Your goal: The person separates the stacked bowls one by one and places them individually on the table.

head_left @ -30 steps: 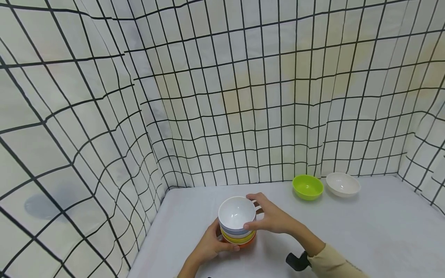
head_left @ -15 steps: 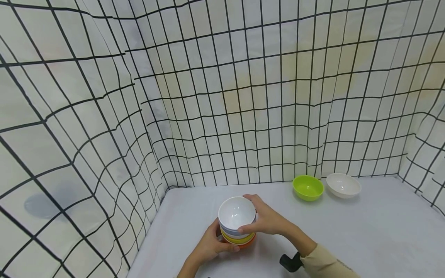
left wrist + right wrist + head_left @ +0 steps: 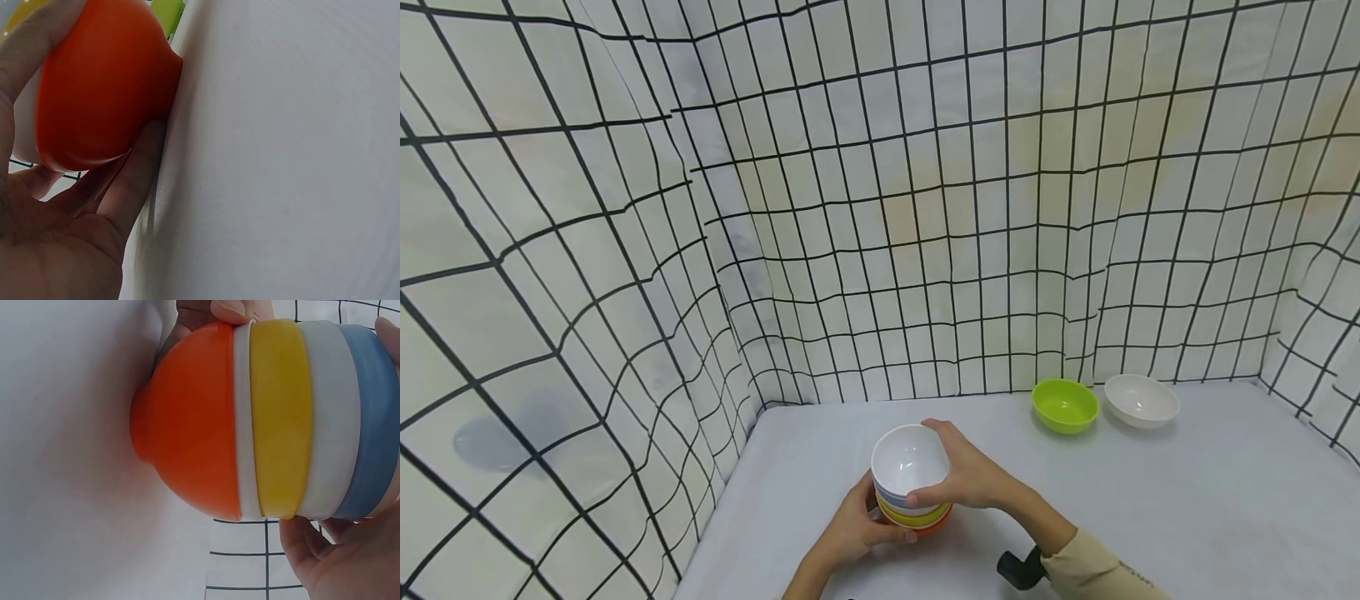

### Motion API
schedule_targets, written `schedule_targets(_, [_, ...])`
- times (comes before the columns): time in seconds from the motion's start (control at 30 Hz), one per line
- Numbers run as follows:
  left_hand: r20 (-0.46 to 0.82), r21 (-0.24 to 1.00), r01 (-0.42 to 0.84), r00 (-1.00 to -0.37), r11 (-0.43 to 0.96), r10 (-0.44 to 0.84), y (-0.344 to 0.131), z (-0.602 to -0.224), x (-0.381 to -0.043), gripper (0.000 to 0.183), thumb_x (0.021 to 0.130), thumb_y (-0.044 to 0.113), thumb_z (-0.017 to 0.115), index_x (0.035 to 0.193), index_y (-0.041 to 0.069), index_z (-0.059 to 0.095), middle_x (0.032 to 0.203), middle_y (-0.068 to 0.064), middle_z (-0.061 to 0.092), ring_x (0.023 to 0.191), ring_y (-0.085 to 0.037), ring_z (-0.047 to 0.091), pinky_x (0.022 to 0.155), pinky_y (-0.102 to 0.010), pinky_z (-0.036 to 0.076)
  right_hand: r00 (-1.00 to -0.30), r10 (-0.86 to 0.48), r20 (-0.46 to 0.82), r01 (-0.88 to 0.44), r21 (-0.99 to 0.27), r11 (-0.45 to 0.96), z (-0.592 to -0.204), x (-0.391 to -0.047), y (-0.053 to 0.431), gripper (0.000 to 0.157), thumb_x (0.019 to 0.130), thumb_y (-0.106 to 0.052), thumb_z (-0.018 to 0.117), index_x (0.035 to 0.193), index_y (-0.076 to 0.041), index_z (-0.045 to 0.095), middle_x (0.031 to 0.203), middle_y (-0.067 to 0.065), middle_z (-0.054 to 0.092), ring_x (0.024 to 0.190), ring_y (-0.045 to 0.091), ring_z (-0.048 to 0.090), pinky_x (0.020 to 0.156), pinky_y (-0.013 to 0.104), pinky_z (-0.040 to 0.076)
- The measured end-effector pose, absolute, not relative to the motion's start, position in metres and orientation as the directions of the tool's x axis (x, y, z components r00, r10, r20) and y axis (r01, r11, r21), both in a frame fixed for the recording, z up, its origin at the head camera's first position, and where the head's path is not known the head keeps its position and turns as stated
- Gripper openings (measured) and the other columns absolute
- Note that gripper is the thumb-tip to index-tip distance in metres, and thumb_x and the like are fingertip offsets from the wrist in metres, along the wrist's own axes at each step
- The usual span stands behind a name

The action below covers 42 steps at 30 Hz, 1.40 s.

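Note:
A stack of bowls stands upright on the table. Lowest is an orange bowl (image 3: 187,419), with white, yellow (image 3: 281,419), white and blue (image 3: 375,425) bands above it in the right wrist view. The uppermost bowl's white inside (image 3: 908,458) faces up in the head view. From the left, my left hand (image 3: 853,521) grips the lower stack, thumb across the orange wall and fingers low by its foot in the left wrist view. My right hand (image 3: 966,471) holds the upper bowls from the right, thumb on the near side and fingers on the far side.
A lime green bowl (image 3: 1064,407) and a wide white bowl (image 3: 1141,401) stand side by side at the back right of the table (image 3: 1195,500). White cloth with a black grid (image 3: 917,250) hangs behind and to the left. A black fitting (image 3: 1021,570) is by the right sleeve.
My right hand has moved slightly left and closer round the upper bowls, its thumb sliding farther along the near side. The left hand and the stack have stayed in place.

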<state>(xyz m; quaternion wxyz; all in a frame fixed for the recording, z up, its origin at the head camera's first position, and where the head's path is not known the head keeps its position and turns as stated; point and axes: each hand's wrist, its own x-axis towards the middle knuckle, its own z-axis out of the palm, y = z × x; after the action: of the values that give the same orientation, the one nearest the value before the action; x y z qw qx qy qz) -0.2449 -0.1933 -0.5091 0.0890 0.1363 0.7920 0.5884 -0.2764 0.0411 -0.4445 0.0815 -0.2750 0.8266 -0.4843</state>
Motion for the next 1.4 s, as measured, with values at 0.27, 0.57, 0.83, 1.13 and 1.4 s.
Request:
schedule_targets(0.27, [0.016, 0.958, 0.106, -0.947, 0.265, 0.321, -0.1934, -0.5106, -0.2449, 0.101, 0.072, 0.027, 0.095, 0.155, 0.027, 0.038, 0.149, -0.003, 0.054, 0.137, -0.029, 0.054, 0.116, -0.054, 0.045, -0.842, -0.52, 0.144, -0.376, -0.848, 0.374, -0.4447, -0.2753, 0.04, 0.107, 0.073, -0.048, 0.089, 0.154, -0.009, 0.032, 0.141, 0.012, 0.05, 0.122, 0.026, 0.057, 0.096, 0.048, 0.059])
schedule_targets(0.57, [0.017, 0.959, 0.107, -0.946, 0.261, 0.324, -0.1931, -0.5089, -0.2437, 0.101, 0.072, 0.025, 0.095, 0.155, 0.024, 0.037, 0.149, -0.004, 0.055, 0.136, -0.028, 0.055, 0.116, -0.051, 0.046, -0.856, -0.497, 0.147, -0.368, -0.846, 0.385, -0.4453, -0.2758, 0.0377, 0.107, 0.073, -0.047, 0.09, 0.153, -0.003, 0.034, 0.139, 0.013, 0.052, 0.12, 0.026, 0.059, 0.095, 0.049, 0.059])
schedule_targets(0.83, [0.016, 0.961, 0.104, -0.945, 0.255, 0.326, -0.1927, -0.5097, -0.2437, 0.1, 0.072, 0.025, 0.094, 0.155, 0.025, 0.038, 0.149, -0.004, 0.055, 0.135, -0.028, 0.056, 0.112, -0.046, 0.051, -0.869, -0.469, 0.157, -0.371, -0.834, 0.409, -0.4458, -0.2753, 0.0374, 0.104, 0.071, -0.047, 0.091, 0.151, -0.005, 0.038, 0.139, 0.013, 0.053, 0.119, 0.027, 0.059, 0.095, 0.048, 0.059])
schedule_targets(1.13, [0.013, 0.965, 0.099, -0.944, 0.244, 0.33, -0.1931, -0.5115, -0.245, 0.099, 0.072, 0.026, 0.094, 0.154, 0.028, 0.039, 0.147, -0.002, 0.056, 0.134, -0.028, 0.056, 0.112, -0.045, 0.051, -0.879, -0.44, 0.182, -0.386, -0.814, 0.434, -0.444, -0.2752, 0.0364, 0.104, 0.069, -0.048, 0.091, 0.15, -0.006, 0.041, 0.139, 0.014, 0.054, 0.12, 0.027, 0.058, 0.094, 0.049, 0.059])
schedule_targets(1.4, [0.019, 0.966, 0.104, -0.942, 0.238, 0.336, -0.1941, -0.5114, -0.245, 0.1, 0.072, 0.025, 0.095, 0.154, 0.029, 0.038, 0.146, -0.001, 0.057, 0.134, -0.026, 0.056, 0.114, -0.046, 0.049, -0.873, -0.437, 0.216, -0.411, -0.808, 0.423, -0.4414, -0.2768, 0.0369, 0.104, 0.069, -0.049, 0.092, 0.15, -0.007, 0.043, 0.14, 0.013, 0.054, 0.12, 0.027, 0.058, 0.094, 0.047, 0.059])
